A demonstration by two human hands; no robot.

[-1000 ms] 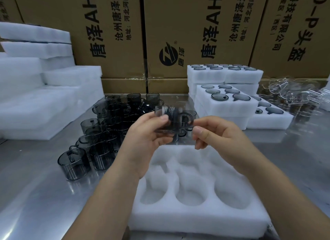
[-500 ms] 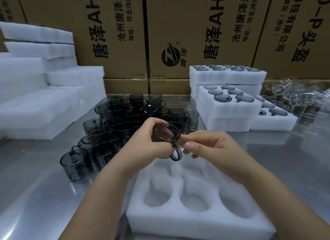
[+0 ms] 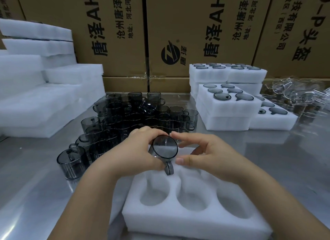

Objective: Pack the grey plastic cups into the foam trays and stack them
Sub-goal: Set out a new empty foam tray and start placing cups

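Beyond and left of the left-hand fingertips: loose grey cups (image 3: 135,118), heaped, not touched. Next: left hand (image 3: 141,150), fingers and thumb wrapped round the wall of the held cup (image 3: 165,149), which is carried between the two sets of fingers. Attitude of cup: axis tipped, one round end turned up toward the wearer, handle (image 3: 169,169) hung downward below the left thumb. Next: right hand (image 3: 210,155), index and thumb curved, tips set against the rim's right side. Directly beneath the fingers: foam tray (image 3: 178,225), visible pockets unfilled. Judged: the axis is to be stood upright and the cup lowered straight down, the left hand being the carrier. Well beyond the right fingers: packed trays (image 3: 230,107).
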